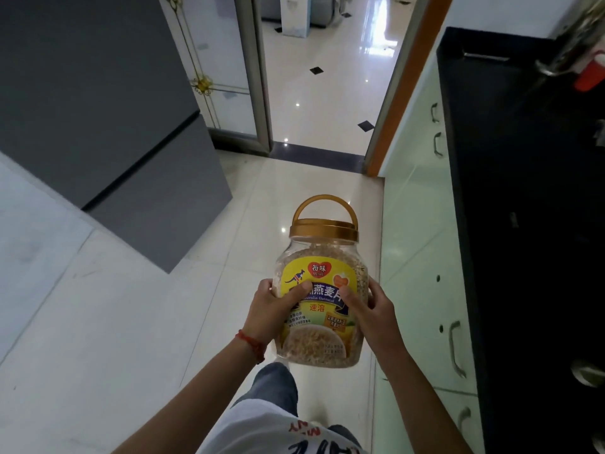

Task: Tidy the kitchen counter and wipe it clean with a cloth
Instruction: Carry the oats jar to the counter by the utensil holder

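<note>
I hold 1 oatmeal jar point(322, 290) between both hands, out over the floor point(131, 322) and clear of the counter point(523, 224), which runs along its right side. The left hand point(271, 314) wraps the jar's left flank with the thumb pressed across the label; the right hand point(368, 309) closes on the right flank in the same way. Both grips are pressed firmly onto the jar, not spread. The jar is upright, tilted slightly away from me, its gold lid point(322, 231) screwed on and the carry handle point(322, 206) standing up. It looks nearly full of oats.

Judgement: the tidying step is in hand, with this 1 item off the counter and in transit. No cloth is visible, so I judge wiping not yet begun.

The next move calls for a storage place. The grey cabinet point(108, 109) stands well left of the counter, and the drawers point(425, 257) sit directly below the counter's edge. Either needs 1 hand freed, so the jar should shift to the handle first. The counter's far end shows blurred items I cannot identify.
</note>
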Tool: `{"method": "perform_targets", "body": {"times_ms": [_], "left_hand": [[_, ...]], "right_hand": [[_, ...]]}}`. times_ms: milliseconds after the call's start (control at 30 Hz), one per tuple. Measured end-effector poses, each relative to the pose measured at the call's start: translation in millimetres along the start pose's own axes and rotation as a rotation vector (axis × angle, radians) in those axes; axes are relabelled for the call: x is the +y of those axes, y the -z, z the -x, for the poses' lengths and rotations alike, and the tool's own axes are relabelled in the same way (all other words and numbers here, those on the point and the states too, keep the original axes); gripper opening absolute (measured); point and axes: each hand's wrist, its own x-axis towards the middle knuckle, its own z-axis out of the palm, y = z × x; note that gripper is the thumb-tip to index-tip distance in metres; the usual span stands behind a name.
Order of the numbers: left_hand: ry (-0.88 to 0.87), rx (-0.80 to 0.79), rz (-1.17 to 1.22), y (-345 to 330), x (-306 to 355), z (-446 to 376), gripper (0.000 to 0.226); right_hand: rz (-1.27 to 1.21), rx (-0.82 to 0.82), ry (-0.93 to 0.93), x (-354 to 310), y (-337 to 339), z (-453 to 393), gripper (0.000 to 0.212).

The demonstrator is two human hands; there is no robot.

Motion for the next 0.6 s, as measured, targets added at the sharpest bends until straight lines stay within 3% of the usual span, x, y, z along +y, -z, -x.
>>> {"method": "perform_targets", "body": {"times_ms": [100, 200, 233, 267, 400, 600], "left_hand": [[0.015, -0.016, -0.017, 6.9, 33.7, -55.0, 0.089], [-0.023, -0.039, -0.043, 9.2, 56.6, -68.7, 0.104], [-0.011, -0.056, -0.052, 12.6, 85.3, -115.9, 0.106], [0.029, -0.058, -0.069, 15.7, 115.6, -155.4, 0.103], [-0.010, -0.074, -0.078, 9.9, 140.7, -178.1, 0.076], [0.017, -0.080, -0.070, -17.0, 186.2, -258.0, 0.086]], "right_hand": [[-0.016, 0.001, -0.012, -22.7, -8.8, -54.6, 0.111], [-0.084, -0.003, 0.025, -39.7, -16.7, -68.8, 0.113], [-0.071, 0.012, -0.003, -59.1, -18.5, -114.4, 0.114], [-0.089, 0.035, -0.062, -79.0, -20.5, -153.8, 0.115], [-0.100, 0.070, -0.024, -95.6, -22.3, -177.7, 0.119], [-0.089, 0.099, -0.064, -125.6, 1.1, -266.7, 0.118]]}}
